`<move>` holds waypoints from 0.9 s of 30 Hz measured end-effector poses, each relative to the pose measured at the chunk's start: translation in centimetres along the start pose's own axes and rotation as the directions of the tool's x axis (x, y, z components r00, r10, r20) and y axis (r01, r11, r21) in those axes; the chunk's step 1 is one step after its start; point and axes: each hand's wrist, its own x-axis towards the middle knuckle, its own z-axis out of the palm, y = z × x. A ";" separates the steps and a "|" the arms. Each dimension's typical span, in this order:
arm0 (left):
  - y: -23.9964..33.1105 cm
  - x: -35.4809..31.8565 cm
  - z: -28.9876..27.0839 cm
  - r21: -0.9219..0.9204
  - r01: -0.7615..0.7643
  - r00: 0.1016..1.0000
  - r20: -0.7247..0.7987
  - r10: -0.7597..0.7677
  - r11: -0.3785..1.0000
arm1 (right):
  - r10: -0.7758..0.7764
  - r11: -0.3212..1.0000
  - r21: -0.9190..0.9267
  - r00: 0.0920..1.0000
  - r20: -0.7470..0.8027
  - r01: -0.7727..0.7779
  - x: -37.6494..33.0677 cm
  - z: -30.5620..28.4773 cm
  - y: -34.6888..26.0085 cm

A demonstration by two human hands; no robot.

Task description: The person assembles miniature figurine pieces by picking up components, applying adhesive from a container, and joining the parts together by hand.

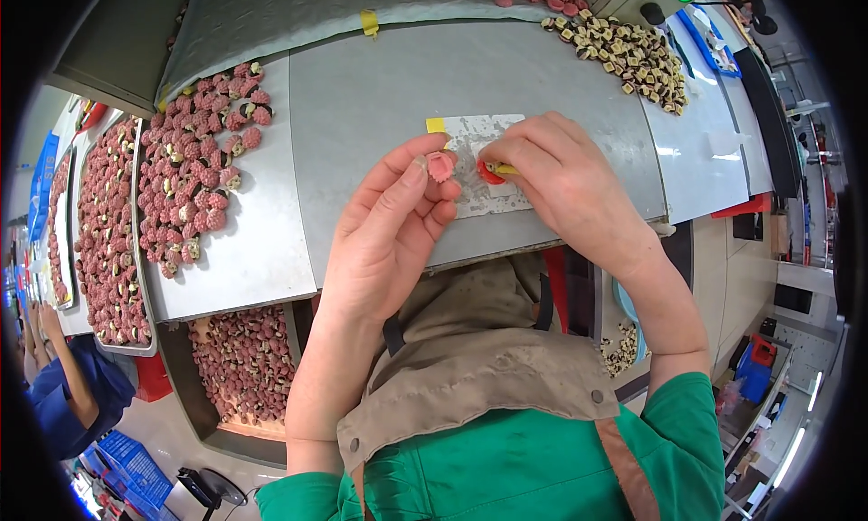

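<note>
Desk: a grey sheet-metal desk (380, 96), dull and scuffed, with a scratched pale plate (484, 173) taped flat at its middle by a strip of yellow tape (436, 125).
Room: a workshop floor; at the far left a co-worker's blue sleeve (68, 399) by long trays.
Left hand: the left hand (389, 232) pinches a small pink scalloped piece (440, 165) between thumb and fingertips, just above the plate.
Right hand: the right hand (565, 182) is closed on a small red tool (491, 171) with a yellow end, its tip just beside the pink piece.
Left heap: a pile of pink pieces (194, 173), knobbly and round, spread on a smooth metal tray (253, 259).
Far heap: cream and dark pieces (633, 55), small and blocky, heaped at the desk's far right.
Clothing: a green top under a tan apron (479, 367) of coarse cloth.
</note>
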 end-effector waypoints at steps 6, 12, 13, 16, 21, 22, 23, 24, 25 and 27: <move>0.2 -0.1 0.5 0.010 0.014 1.000 -0.025 -0.014 1.000 | 0.054 0.977 0.205 0.996 0.069 -0.067 -0.1 -0.9 0.6; 0.0 -0.1 0.5 0.023 0.026 1.000 -0.008 -0.026 0.999 | 0.164 0.815 0.576 0.978 -0.130 -0.060 0.6 -0.9 -1.9; 0.0 0.0 0.5 0.027 0.029 1.000 -0.004 -0.029 0.999 | 0.167 0.816 0.575 0.977 -0.135 -0.060 0.8 -0.6 -1.9; -0.1 0.2 0.6 0.023 0.019 1.000 0.011 -0.019 1.000 | 0.042 0.899 0.436 0.982 -0.183 0.043 1.2 0.0 -1.7; -0.2 0.2 1.3 0.046 -0.011 1.000 -0.019 0.011 0.999 | 0.029 0.918 0.389 0.967 -0.252 0.074 1.0 0.6 -1.9; -0.4 0.2 1.3 0.047 -0.011 1.000 -0.018 0.012 0.999 | 0.028 0.918 0.389 0.967 -0.253 0.075 1.0 0.9 -2.0; -0.6 0.1 1.3 0.072 -0.056 0.998 -0.026 0.058 0.996 | 0.083 0.904 0.426 0.962 -0.261 0.038 0.9 1.2 -2.1; -0.8 0.1 1.4 0.097 -0.100 0.994 -0.032 0.103 0.990 | 0.138 0.887 0.462 0.954 -0.267 0.001 0.8 1.3 -2.2; -1.1 0.1 1.6 0.098 -0.100 0.994 -0.032 0.103 0.990 | 0.138 0.887 0.462 0.953 -0.268 0.001 0.8 1.4 -2.2; -1.6 0.1 2.1 0.300 -0.261 0.949 -0.093 0.301 0.917 | 0.159 0.891 0.453 0.953 -0.259 -0.025 0.7 1.5 -2.2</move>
